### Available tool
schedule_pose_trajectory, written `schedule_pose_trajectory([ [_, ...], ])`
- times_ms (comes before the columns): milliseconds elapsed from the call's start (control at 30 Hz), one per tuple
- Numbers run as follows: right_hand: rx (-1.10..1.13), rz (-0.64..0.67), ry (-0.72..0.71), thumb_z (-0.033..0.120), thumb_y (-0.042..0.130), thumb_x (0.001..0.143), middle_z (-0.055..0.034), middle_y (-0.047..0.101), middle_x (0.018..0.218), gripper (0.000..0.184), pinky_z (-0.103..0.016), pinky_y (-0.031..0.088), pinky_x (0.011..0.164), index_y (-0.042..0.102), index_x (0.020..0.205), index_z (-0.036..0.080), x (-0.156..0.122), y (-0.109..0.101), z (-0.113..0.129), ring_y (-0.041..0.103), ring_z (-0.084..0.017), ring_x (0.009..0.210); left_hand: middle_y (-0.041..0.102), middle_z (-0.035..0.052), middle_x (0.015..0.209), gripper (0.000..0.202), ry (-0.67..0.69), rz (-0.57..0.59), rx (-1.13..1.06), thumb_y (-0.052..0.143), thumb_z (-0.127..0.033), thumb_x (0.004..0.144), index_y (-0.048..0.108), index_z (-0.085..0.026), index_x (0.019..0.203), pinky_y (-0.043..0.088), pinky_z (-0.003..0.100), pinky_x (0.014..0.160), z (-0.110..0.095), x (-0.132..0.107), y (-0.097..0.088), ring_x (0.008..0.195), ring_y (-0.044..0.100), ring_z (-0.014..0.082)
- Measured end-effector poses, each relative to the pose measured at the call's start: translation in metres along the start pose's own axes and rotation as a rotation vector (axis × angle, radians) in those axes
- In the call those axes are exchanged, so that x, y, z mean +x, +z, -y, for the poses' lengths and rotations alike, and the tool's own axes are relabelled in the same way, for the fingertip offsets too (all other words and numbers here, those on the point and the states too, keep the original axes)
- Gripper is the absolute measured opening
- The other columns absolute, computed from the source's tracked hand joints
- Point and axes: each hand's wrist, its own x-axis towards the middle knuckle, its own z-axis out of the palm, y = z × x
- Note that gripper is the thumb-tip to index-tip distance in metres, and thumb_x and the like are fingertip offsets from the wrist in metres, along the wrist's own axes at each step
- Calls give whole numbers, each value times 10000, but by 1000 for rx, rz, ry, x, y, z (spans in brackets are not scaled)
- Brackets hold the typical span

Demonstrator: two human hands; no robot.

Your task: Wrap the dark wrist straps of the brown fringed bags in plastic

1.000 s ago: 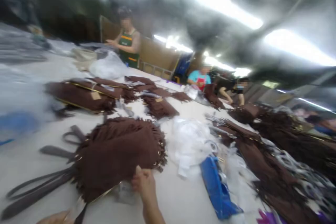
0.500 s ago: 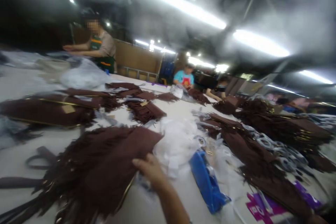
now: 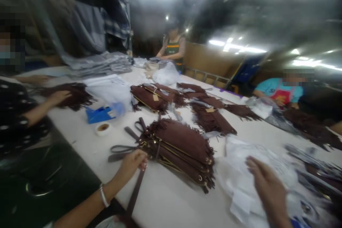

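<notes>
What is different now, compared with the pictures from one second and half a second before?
The right hand has let go of the brown fringed bags and moved right, open over the white wrappers. The left hand now lies on a brown strap; whether its fingers grip it is unclear. The view has swung left. The bags stay on the white table.

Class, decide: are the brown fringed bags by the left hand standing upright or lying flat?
Lying flat: the brown fringed bags rest stacked on the table, one strap running through the left hand.
</notes>
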Motion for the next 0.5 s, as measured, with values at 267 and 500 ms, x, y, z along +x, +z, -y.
schedule_pose_trajectory([
  [267, -295, 330, -736, 110, 437, 870, -153, 587, 1276, 433, -388, 436, 937, 546, 1287, 154, -73, 194, 105, 543, -264, 1150, 637, 104, 982, 277, 404, -103, 911, 546, -412, 887, 608, -169, 1004, 450, 318, 756, -19, 29, 38, 885, 621, 242],
  [500, -433, 274, -847, 34, 440, 855, -142, 667, 1027, 348, -354, 486, 821, 590, 1155, 126, -54, 190, 127, 612, -247, 949, 637, 85, 942, 142, 431, -79, 1067, 475, -234, 931, 601, -170, 922, 466, 314, 749, -31, 32, 40, 874, 626, 228],
])
